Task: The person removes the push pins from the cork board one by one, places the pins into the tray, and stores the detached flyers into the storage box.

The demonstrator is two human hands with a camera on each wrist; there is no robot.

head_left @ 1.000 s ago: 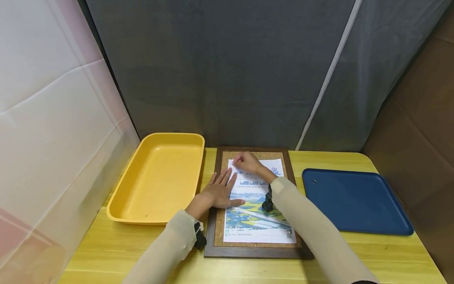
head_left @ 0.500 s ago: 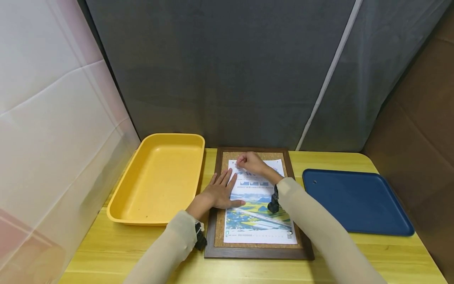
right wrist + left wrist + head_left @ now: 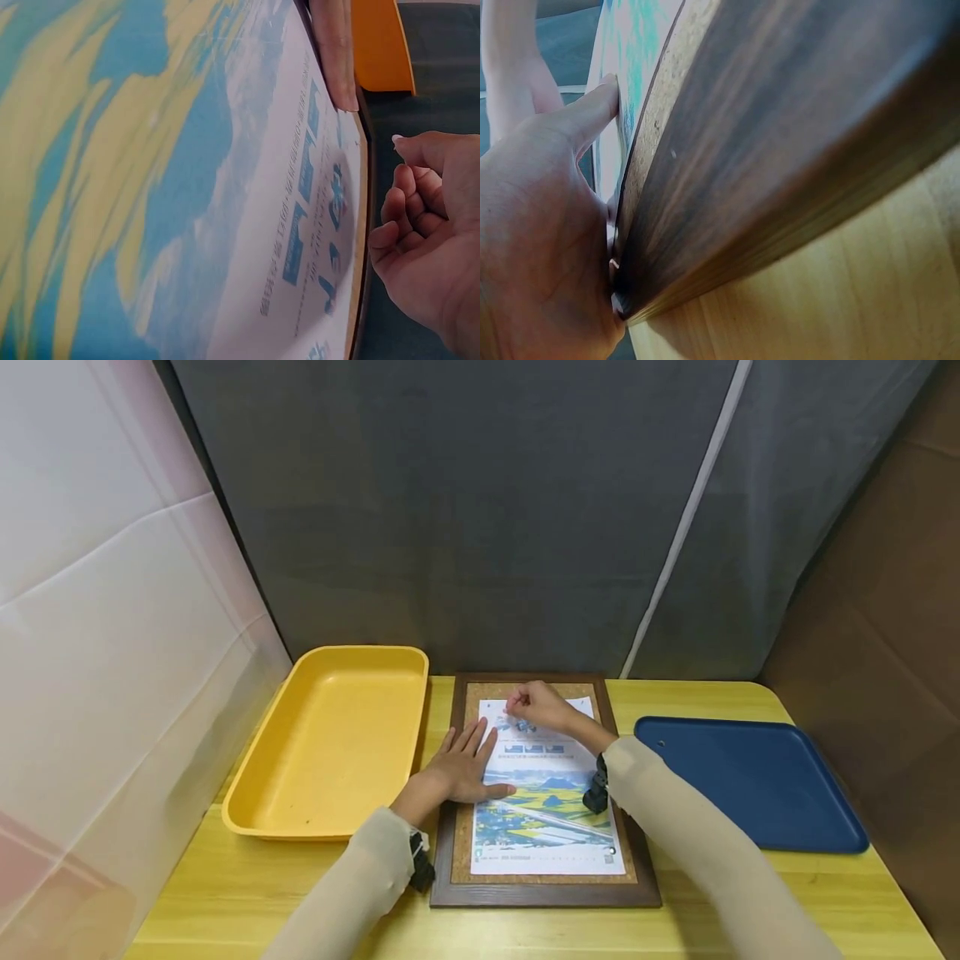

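Observation:
My left hand (image 3: 461,774) lies flat with spread fingers on the left edge of a printed sheet (image 3: 536,814) with a blue and yellow landscape. The sheet lies on a brown-framed cork board (image 3: 543,896). In the left wrist view, the left thumb touches the sheet beside the wooden frame (image 3: 727,150). My right hand (image 3: 542,706) hovers over the sheet's upper part with fingers bent. A pale spot shows at the right thumb tip (image 3: 397,140); whether a small thing is pinched there is unclear. Small marks like pins sit near the sheet's corners, one at lower right.
A deep yellow tray (image 3: 258,727) stands left of the board. To the right lies a shallow blue tray (image 3: 757,785) with a small dot near its far left corner. A dark grey curtain (image 3: 450,518) hangs behind the wooden table (image 3: 495,935).
My right hand has drawn rightward and slightly away from the sheet's upper left corner, its fingers still bent. The left hand has stayed spread on the sheet.

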